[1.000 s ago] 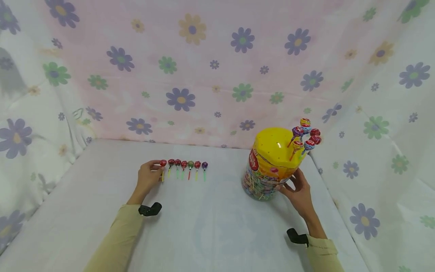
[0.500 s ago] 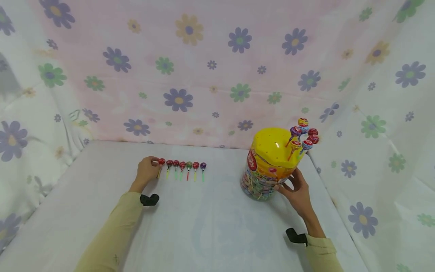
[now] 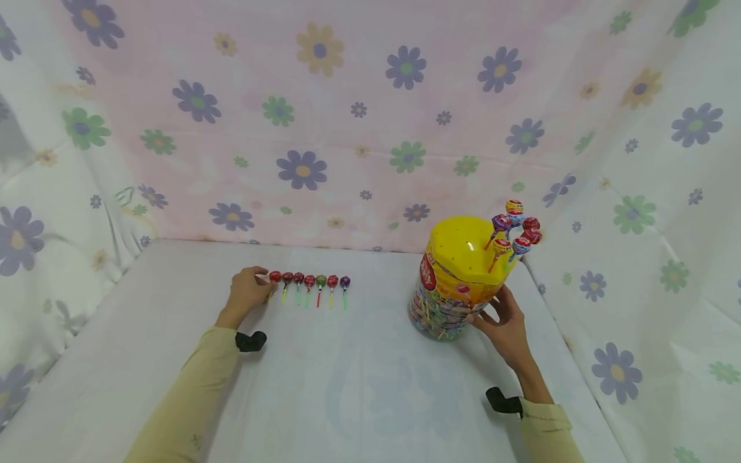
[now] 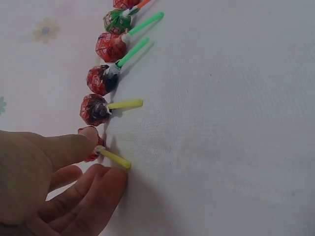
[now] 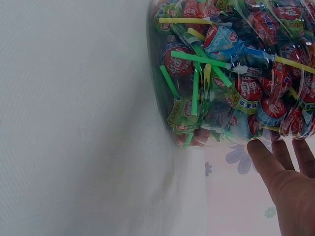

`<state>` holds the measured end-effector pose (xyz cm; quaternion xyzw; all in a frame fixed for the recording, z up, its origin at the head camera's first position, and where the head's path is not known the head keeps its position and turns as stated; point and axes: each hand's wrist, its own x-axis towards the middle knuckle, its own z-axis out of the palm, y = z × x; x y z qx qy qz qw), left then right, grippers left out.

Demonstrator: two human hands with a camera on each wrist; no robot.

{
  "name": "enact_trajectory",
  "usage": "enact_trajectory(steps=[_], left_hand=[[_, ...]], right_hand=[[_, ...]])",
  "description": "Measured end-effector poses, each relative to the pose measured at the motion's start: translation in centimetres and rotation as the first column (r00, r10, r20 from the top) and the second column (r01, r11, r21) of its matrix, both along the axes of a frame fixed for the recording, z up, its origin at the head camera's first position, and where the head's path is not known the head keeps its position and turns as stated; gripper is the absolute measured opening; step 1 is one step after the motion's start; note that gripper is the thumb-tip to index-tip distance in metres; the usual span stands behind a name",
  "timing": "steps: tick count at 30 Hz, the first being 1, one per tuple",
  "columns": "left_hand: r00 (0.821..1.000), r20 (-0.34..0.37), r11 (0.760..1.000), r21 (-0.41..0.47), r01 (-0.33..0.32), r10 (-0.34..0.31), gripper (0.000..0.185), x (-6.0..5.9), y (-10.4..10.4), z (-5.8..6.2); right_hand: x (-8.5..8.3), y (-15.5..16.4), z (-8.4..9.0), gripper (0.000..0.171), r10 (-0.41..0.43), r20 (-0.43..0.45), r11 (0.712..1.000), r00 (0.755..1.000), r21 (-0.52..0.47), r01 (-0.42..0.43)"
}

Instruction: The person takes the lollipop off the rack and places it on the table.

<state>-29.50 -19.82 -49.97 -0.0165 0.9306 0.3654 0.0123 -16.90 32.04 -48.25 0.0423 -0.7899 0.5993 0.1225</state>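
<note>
Several wrapped lollipops [image 3: 309,283] lie in a row on the white cloth, heads away from me. My left hand [image 3: 263,286] is at the row's left end. In the left wrist view the left hand [image 4: 101,156] has its thumb on the head of the end red lollipop [image 4: 92,151], which has a yellow stick, and curled fingers against that stick. A clear jar [image 3: 448,308] full of lollipops [image 5: 231,73] stands at the right under a yellow lid [image 3: 463,247]. Several lollipops [image 3: 512,228] stand stuck in the lid. My right hand [image 3: 498,308] rests straight fingers [image 5: 261,155] on the jar's lower side.
Flowered cloth walls [image 3: 359,128] close in the back and both sides of the white table [image 3: 359,386]. The jar stands close to the right wall. Black wrist straps [image 3: 251,341] show on both sleeves.
My left hand has drawn slightly left and closed on the end lollipop. My right hand stays on the jar.
</note>
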Motion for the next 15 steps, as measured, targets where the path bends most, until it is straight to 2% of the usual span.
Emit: enact_trajectory(steps=[4, 9, 12, 15], left_hand=[[1.0, -0.016, 0.999, 0.035, 0.007, -0.006, 0.05, 0.7, -0.3, 0.2], [0.993, -0.092, 0.983, 0.158, 0.091, -0.077, 0.052, 1.7, -0.3, 0.2], [0.979, -0.156, 0.961, 0.223, 0.161, -0.128, 0.054, 2.5, 0.1, 0.5], [0.956, -0.245, 0.934, 0.274, 0.229, -0.162, 0.053, 3.1, 1.2, 0.9]], right_hand=[[-0.1, 0.1, -0.2, 0.088, 0.001, -0.002, 1.0, 1.0, 0.006, -0.001], [-0.1, 0.1, -0.3, 0.088, 0.001, -0.003, 1.0, 1.0, 0.011, -0.001], [0.0, 0.1, -0.2, 0.088, 0.002, -0.003, 1.0, 1.0, 0.012, -0.002], [0.0, 0.1, -0.1, 0.088, -0.001, -0.001, 1.0, 1.0, 0.009, 0.001]])
